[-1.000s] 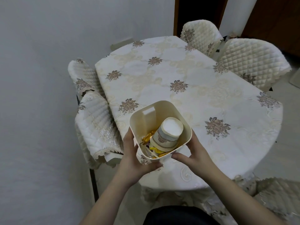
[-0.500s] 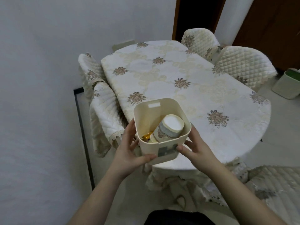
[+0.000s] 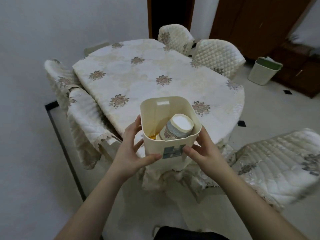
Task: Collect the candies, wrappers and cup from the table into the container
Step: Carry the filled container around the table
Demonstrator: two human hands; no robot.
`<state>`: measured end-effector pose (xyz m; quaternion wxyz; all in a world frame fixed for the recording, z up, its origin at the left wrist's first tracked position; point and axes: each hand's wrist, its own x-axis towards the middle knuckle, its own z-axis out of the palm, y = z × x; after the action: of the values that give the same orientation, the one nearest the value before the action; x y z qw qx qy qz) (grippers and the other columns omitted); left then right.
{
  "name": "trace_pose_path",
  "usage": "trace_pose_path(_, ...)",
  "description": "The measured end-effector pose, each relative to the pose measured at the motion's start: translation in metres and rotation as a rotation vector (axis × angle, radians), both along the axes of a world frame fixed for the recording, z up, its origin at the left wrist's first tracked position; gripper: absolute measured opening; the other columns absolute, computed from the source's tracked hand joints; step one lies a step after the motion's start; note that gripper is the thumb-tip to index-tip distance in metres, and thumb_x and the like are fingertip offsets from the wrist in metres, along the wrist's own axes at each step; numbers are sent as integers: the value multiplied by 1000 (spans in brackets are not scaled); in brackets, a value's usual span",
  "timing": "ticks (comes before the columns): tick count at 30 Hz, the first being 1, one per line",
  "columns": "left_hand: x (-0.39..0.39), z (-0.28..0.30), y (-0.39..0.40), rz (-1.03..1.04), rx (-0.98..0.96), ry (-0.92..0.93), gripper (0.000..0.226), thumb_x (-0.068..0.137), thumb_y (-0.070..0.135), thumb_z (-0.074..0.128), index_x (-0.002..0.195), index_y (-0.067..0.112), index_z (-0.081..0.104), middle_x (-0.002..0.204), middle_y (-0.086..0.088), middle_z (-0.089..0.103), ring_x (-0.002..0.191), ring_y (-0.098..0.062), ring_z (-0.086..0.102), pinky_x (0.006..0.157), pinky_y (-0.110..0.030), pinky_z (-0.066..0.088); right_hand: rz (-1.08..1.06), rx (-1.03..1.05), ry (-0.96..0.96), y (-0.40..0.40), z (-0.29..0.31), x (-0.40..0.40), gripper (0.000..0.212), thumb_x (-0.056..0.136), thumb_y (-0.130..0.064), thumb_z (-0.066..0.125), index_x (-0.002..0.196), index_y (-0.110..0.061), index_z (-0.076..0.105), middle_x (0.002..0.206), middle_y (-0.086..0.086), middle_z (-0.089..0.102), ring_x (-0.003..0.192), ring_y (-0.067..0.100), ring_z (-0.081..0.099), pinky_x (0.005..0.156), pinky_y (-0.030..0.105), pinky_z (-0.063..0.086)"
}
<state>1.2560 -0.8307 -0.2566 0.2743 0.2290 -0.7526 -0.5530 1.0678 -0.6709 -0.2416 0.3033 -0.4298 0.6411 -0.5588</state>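
Evidently the collecting itself was nearly over: the cream plastic container with rounded corners [image 3: 170, 135] was held up in the air in front of the person, above the near edge of the oval counter covered in a pale floral tablecloth [image 3: 152, 80], and no candy, wrapper or cup could be seen on that cloth. The left hand [image 3: 133, 149] clasped the container's left wall, its fingers [image 3: 134, 124] curled along the side and the thumb pressed on the front face; the right hand [image 3: 202, 149] mirrored it on the right wall, thumb set just beside the small blue-grey label [image 3: 173, 151]. Both hands were closed around the container and carried nothing else. Inside it lay the patterned paper cup with a white base [image 3: 176, 129], tipped on its side with the base facing up and toward the camera, and beneath it a glint of gold candy wrappers [image 3: 153, 135] showed at the bottom left; how many pieces lay there could not be told. Quilted cream chair covers [image 3: 218, 52] ringed the counter, and a pale waste bin with a green liner [image 3: 265, 70] stood on the floor well apart at the right. Judging from this, the step in hand was the carrying away of the filled container; the next move would call for a level, steady two-handed hold so the loose cup did not roll out.
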Motion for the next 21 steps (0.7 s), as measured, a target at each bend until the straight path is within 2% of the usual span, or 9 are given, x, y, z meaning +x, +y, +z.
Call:
trace_pose_path(4, -26, 4, 26, -79, 0, -20, 118, 63, 42, 88, 159, 35, 20, 147, 33, 34, 141, 4, 35, 98, -8, 42, -98, 14, -27, 42, 0, -10, 78, 73, -61, 68, 140, -51, 29, 143, -19, 43, 129, 3, 44, 98, 34, 50)
trace_pose_path(7, -53, 8, 53, -149, -21, -33, 119, 62, 45, 88, 159, 35, 19, 147, 32, 35, 139, 5, 36, 99, -11, 44, -179, -9, -16, 82, 1, -23, 77, 74, -60, 68, 140, -50, 30, 140, -21, 45, 128, 4, 45, 98, 31, 49)
trace_pose_path(11, -100, 16, 105, -256, -54, -39, 117, 62, 51, 87, 158, 38, 20, 148, 29, 34, 138, 6, 37, 97, -10, 45, -297, -36, -33, 148, 6, -46, 77, 75, -59, 69, 140, -48, 31, 139, -20, 47, 128, 6, 46, 99, 37, 48)
trace_pose_path(15, -148, 25, 167, -383, -76, -36, 117, 63, 58, 86, 157, 40, 19, 146, 31, 35, 137, 7, 38, 95, -6, 43, -430, -46, -31, 225, 17, -70, 76, 73, -63, 69, 138, -51, 32, 137, -22, 48, 125, 3, 48, 96, 33, 49)
trace_pose_path(17, -172, 29, 202, -429, -86, -34, 118, 61, 59, 86, 157, 40, 21, 145, 29, 36, 137, 5, 39, 98, -9, 44, -479, -66, -28, 265, 21, -81, 74, 74, -60, 69, 137, -52, 32, 138, -21, 47, 126, 4, 47, 96, 33, 49)
trace_pose_path(19, -194, 32, 237, -479, -78, -27, 116, 62, 55, 87, 157, 40, 22, 147, 24, 37, 138, 1, 40, 102, -15, 46, -533, -60, -40, 304, 23, -90, 77, 71, -63, 69, 137, -55, 30, 137, -21, 48, 125, 6, 49, 91, 30, 51)
trace_pose_path(21, -213, 32, 271, -536, -73, -19, 114, 63, 51, 89, 156, 41, 23, 148, 25, 38, 139, 0, 41, 103, -19, 47, -591, -30, -42, 340, 24, -99, 80, 69, -65, 69, 137, -58, 27, 137, -18, 49, 121, 9, 53, 74, 21, 52)
